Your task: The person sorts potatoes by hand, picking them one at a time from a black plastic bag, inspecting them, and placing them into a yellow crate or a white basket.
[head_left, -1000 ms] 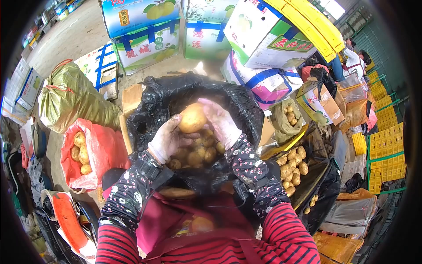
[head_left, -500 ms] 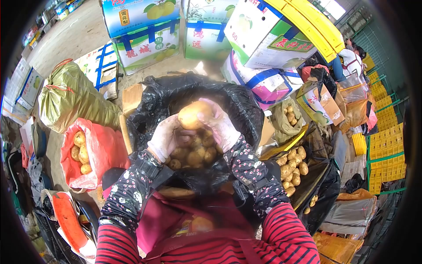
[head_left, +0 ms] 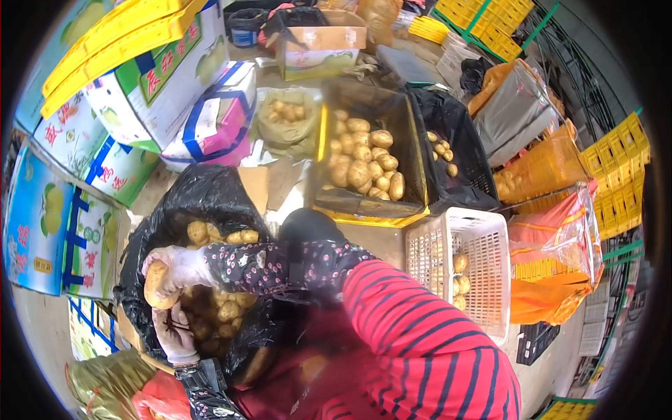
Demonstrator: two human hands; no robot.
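My right hand, in a pale soiled glove, grips a potato at the left side of the black-lined box. Just below it is my left hand, also gloved, its fingers loosely apart and holding nothing that I can see. Beneath both hands, several potatoes lie inside the box, partly hidden by my right forearm.
Right of the box stands a yellow-rimmed crate of potatoes. Beyond it are a black-lined crate and a white basket, both holding a few potatoes. A sack of small potatoes and stacked cartons stand nearby.
My view has swung to the right, bringing the white basket into sight. The potato, earlier raised between both hands, is now in my right hand, with my left hand apart below it.
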